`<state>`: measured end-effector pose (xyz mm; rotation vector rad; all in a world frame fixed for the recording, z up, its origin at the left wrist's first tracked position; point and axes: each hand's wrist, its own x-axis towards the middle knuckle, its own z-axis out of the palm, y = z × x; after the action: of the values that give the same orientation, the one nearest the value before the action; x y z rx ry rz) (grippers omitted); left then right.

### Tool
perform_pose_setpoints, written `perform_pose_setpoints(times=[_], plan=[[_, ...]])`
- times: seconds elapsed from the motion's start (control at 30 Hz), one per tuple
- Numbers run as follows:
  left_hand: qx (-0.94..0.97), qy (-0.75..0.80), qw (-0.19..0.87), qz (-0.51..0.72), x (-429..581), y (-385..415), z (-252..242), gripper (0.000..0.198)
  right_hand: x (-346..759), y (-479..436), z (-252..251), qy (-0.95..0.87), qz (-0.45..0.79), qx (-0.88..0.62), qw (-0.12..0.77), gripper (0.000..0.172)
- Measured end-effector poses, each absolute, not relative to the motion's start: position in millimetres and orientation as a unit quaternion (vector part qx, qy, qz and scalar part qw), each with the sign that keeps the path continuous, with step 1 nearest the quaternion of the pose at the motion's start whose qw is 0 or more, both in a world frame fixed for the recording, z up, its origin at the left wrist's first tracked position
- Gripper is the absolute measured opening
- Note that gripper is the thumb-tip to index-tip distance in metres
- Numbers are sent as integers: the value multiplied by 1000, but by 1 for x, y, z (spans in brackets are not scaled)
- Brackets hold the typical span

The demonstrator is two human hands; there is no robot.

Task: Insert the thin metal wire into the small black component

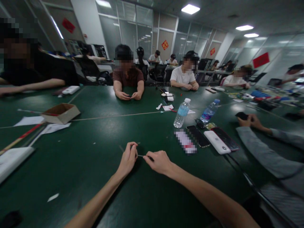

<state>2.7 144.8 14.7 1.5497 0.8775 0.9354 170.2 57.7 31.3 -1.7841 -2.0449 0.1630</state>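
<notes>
Over the green tabletop (95,167), my left hand (128,160) and my right hand (159,162) are close together, a small gap between them. My right hand is closed around a slim tool with a dark handle (150,158) and a thin pale shaft, perhaps a screwdriver. Its shaft (140,155) spans the gap and reaches the fingers of my left hand. The left fingers are curled closed, and what they hold is mostly hidden. A faint, thin grey strip (121,148) sticks out past them on the left, too blurred to name.
Right of my hands lie several phones (198,136), a white power bank (217,142) with a cable, and two water bottles (181,114). Leftward are an open cardboard box (62,114), papers and a white object (14,161). A grey-sleeved co-worker's arms (261,152) rest at right.
</notes>
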Motion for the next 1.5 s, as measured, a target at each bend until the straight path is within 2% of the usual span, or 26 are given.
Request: perform_pose_setpoints(times=[0.23, 0.6, 0.73, 0.87, 1.0, 1.13, 1.5], plan=[[628, 379, 538, 416, 6, 146, 11, 29, 162, 55, 35, -688, 112, -677, 235, 40], [623, 378, 534, 430, 11, 146, 12, 31, 159, 51, 29, -672, 103, -687, 256, 37], [669, 351, 530, 385, 9, 129, 16, 30, 182, 66, 29, -603, 107, -719, 329, 45], [632, 323, 597, 374, 9, 120, 18, 34, 204, 74, 31, -579, 114, -710, 385, 47], [517, 297, 687, 414, 9, 130, 18, 36, 199, 63, 29, -700, 125, -619, 334, 36], [491, 283, 710, 417, 7, 134, 17, 35, 190, 55, 26, -775, 90, -566, 266, 27], [497, 269, 722, 399, 5, 133, 15, 33, 189, 55, 29, -773, 85, -575, 256, 29]])
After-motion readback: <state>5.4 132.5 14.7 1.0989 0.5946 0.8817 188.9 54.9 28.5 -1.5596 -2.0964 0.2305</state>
